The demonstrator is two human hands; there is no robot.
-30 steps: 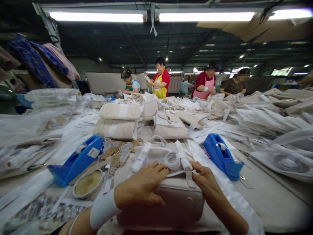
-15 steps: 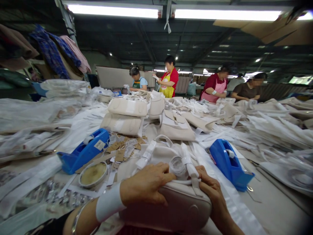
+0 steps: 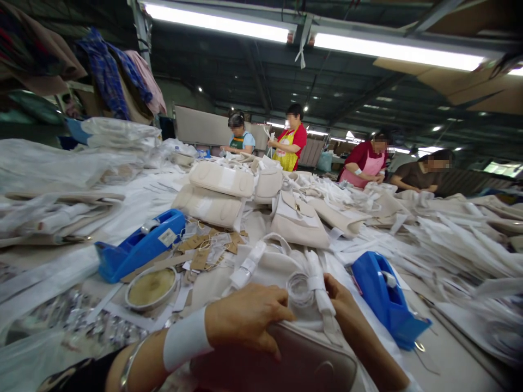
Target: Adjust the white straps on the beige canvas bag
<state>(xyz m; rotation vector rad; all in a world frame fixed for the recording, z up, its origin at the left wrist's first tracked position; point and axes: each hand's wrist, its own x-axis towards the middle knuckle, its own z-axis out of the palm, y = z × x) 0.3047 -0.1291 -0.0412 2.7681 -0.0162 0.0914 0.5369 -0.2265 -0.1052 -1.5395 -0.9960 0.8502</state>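
Observation:
A beige handbag (image 3: 281, 356) stands in front of me at the bottom middle, its mouth toward the back and its underside shaded. My left hand (image 3: 247, 316) grips its upper edge, thumb on the near side and fingers curled over. At the right, my right hand (image 3: 341, 302) has its bent fingers against the wrapped handle end (image 3: 321, 286); part of its grip is hidden. Another white-wrapped handle end (image 3: 249, 267) rises at the left. Between them lies a coil wrapped in clear film (image 3: 299, 288).
Blue tape dispensers stand left (image 3: 141, 245) and right (image 3: 388, 299). A round dish of yellowish paste (image 3: 151, 288) sits near brown paper tags (image 3: 202, 247). More beige handbags (image 3: 220, 179) are piled behind. Several co-workers, one in a yellow apron (image 3: 286, 158), work across the table.
My right hand has shifted from the bag's right side up to the wrapped handle end. My left hand stays on the edge. The view has tilted slightly.

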